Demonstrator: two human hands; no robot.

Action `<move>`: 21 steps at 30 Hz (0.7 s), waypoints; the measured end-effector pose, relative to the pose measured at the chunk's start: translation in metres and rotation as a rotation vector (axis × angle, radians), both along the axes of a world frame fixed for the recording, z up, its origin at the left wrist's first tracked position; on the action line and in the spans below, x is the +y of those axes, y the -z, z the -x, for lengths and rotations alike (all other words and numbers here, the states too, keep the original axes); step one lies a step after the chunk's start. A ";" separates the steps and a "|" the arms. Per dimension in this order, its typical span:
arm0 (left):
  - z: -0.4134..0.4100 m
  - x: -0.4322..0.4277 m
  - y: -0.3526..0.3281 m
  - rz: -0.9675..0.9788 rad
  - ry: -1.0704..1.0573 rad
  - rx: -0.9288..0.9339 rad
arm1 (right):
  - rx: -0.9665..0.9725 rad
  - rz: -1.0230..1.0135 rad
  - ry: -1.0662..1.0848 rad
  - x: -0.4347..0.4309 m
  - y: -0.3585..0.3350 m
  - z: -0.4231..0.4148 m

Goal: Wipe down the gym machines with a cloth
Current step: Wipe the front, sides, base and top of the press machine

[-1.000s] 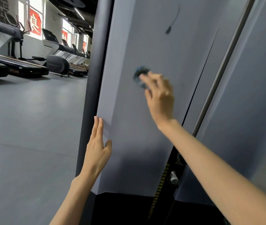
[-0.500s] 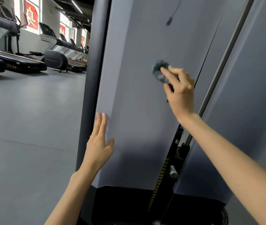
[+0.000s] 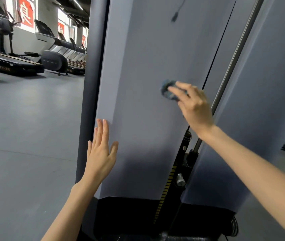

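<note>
A tall grey-blue panel (image 3: 143,70) of a gym machine fills the middle of the view. My right hand (image 3: 193,104) presses a small bunched blue cloth (image 3: 167,89) flat against this panel, near its right edge. Most of the cloth is hidden under my fingers. My left hand (image 3: 101,153) rests open on the panel's lower left edge, fingers straight and pointing up, holding nothing.
A steel guide rod (image 3: 232,61) and a black slot with a yellow-marked weight stack (image 3: 167,186) run down to the right of the panel. A dark upright post (image 3: 93,84) borders it on the left. Treadmills (image 3: 12,63) stand on the grey floor at far left.
My right hand and the cloth swept right across the panel, then came back slightly left and a little lower. My left hand stayed on the panel's edge.
</note>
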State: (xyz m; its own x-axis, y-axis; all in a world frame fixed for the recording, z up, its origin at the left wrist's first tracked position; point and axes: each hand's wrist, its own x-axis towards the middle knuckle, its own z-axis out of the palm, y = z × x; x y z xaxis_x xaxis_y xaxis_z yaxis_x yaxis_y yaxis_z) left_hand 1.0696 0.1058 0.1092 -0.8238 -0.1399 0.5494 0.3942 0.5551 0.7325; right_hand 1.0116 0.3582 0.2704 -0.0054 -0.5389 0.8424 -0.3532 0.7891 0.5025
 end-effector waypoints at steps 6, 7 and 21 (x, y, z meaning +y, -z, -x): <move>0.000 -0.001 0.000 0.002 0.003 -0.003 | -0.155 -0.051 -0.021 0.005 0.073 -0.002; 0.000 -0.001 0.000 0.003 0.007 -0.001 | -0.183 -0.180 -0.020 0.014 0.093 -0.003; 0.001 0.000 0.003 0.005 0.018 0.023 | -0.250 0.249 0.028 0.026 0.056 -0.015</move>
